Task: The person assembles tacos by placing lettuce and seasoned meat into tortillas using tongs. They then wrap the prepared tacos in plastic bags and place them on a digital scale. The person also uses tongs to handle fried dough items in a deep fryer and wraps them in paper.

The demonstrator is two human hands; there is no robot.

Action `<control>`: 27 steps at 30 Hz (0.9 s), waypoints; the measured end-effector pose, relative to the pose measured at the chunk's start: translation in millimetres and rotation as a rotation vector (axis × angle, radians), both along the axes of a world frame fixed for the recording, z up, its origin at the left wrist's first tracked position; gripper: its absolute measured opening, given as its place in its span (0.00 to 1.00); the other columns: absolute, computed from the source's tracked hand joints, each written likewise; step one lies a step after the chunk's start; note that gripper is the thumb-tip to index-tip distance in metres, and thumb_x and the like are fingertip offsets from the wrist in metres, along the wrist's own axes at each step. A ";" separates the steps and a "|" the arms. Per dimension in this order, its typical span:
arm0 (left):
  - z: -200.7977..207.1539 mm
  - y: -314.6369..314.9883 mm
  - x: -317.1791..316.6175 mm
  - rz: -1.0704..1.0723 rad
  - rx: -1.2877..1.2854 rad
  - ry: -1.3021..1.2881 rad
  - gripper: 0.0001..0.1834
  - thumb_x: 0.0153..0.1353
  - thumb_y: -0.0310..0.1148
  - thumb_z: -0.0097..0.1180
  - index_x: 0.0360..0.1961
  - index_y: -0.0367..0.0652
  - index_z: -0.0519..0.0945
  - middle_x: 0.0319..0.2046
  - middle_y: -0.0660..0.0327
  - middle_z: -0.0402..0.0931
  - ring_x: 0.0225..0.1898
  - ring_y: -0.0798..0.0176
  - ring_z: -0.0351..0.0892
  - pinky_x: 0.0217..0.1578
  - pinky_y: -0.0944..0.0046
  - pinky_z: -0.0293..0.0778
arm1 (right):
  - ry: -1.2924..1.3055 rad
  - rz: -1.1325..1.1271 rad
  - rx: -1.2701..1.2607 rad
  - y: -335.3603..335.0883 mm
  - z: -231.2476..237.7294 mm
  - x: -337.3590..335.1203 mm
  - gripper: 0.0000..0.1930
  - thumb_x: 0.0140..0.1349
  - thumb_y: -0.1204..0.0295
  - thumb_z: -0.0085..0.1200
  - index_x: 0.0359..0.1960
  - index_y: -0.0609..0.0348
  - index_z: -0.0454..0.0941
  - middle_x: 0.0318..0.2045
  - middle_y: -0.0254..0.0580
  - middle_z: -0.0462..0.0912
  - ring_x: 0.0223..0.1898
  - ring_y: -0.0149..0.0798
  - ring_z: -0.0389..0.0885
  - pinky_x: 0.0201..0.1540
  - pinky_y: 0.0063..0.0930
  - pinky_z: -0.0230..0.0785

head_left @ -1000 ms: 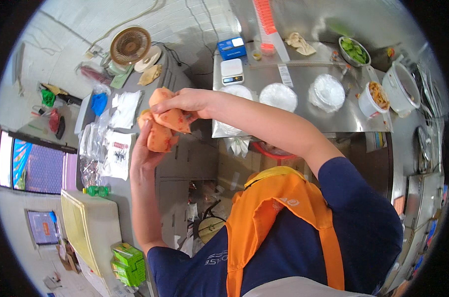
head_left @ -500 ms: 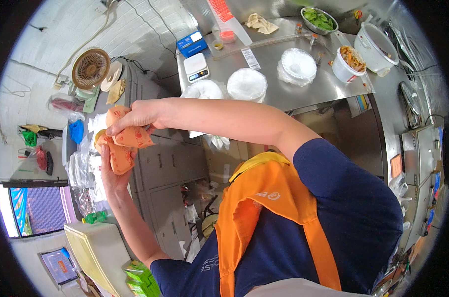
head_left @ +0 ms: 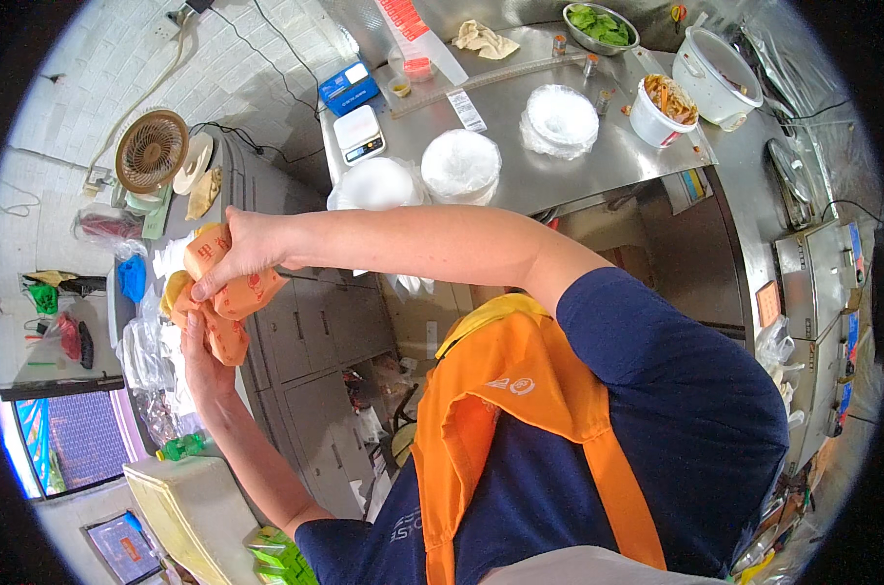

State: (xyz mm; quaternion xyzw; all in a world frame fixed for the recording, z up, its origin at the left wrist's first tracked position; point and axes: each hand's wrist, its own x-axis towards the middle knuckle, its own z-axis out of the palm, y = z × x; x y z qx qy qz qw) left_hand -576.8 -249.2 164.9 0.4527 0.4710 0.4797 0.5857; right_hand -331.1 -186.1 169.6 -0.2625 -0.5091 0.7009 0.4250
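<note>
At the far left both my hands are together over a grey side counter (head_left: 249, 195), each around orange paper food bags with red print. My right hand (head_left: 252, 244) grips an upper orange paper bag (head_left: 204, 252), thumb pressed across the front. Fingers of my left hand (head_left: 206, 363) close from below on a lower orange paper bag (head_left: 229, 339), which touches the upper one. Yellow shows at the bags' left ends; whether it is food or lining I cannot tell. My right hand covers part of the bundle, so how many bags there are is unclear.
Behind my right arm, a steel table (head_left: 505, 127) bears stacks of white bowls (head_left: 461, 166), a digital scale (head_left: 361, 132), a tub of food (head_left: 664, 112), a white pot (head_left: 717, 78) and a bowl of greens (head_left: 603, 27). A fan (head_left: 151, 151) stands at the left.
The whole view has shifted slightly left. My left hand sits a little lower, its fingers nearer the bags' lower edge. The bags have turned, and more yellow shows at their ends.
</note>
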 end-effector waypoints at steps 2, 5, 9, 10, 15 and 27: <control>2.8 -1.1 5.1 0.019 -0.008 -0.029 0.28 0.75 0.50 0.52 0.69 0.49 0.67 0.58 0.60 0.77 0.51 0.60 0.82 0.43 0.58 0.83 | 0.005 -0.007 -0.015 2.0 -2.8 -0.7 0.51 0.36 0.61 0.86 0.60 0.70 0.68 0.49 0.48 0.82 0.48 0.41 0.84 0.51 0.35 0.80; 4.2 -0.6 12.7 0.038 -0.027 -0.086 0.29 0.75 0.49 0.51 0.71 0.48 0.65 0.60 0.58 0.76 0.54 0.58 0.81 0.47 0.56 0.83 | 0.017 0.000 -0.030 3.4 -5.1 0.1 0.49 0.36 0.59 0.86 0.58 0.70 0.71 0.48 0.48 0.83 0.48 0.40 0.85 0.50 0.34 0.80; 3.6 -0.8 7.0 -0.001 -0.073 -0.110 0.31 0.75 0.50 0.51 0.72 0.46 0.63 0.61 0.55 0.75 0.58 0.56 0.80 0.52 0.55 0.81 | -0.046 0.043 -0.059 -2.6 2.0 7.2 0.53 0.37 0.53 0.85 0.60 0.74 0.67 0.53 0.53 0.80 0.53 0.43 0.81 0.55 0.34 0.76; 4.2 -0.6 5.6 -0.040 -0.081 -0.116 0.31 0.75 0.50 0.51 0.72 0.46 0.63 0.62 0.55 0.75 0.58 0.55 0.79 0.53 0.55 0.81 | -0.062 0.079 -0.053 -2.0 3.2 9.4 0.60 0.36 0.50 0.84 0.63 0.79 0.60 0.57 0.59 0.75 0.59 0.46 0.77 0.60 0.34 0.73; 3.1 -9.5 14.9 -0.057 -0.107 -0.133 0.32 0.74 0.49 0.53 0.72 0.46 0.64 0.62 0.55 0.75 0.58 0.55 0.80 0.51 0.53 0.82 | -0.124 0.067 -0.021 -1.7 0.4 7.0 0.73 0.36 0.43 0.82 0.70 0.86 0.48 0.65 0.67 0.68 0.67 0.49 0.70 0.67 0.34 0.66; -3.0 -27.1 51.5 -0.147 -0.125 -0.222 0.38 0.63 0.53 0.67 0.64 0.39 0.69 0.49 0.56 0.80 0.43 0.60 0.85 0.43 0.55 0.86 | -0.201 0.142 -0.064 -11.1 -10.3 20.5 0.69 0.43 0.47 0.80 0.71 0.84 0.45 0.64 0.65 0.70 0.63 0.45 0.75 0.64 0.34 0.70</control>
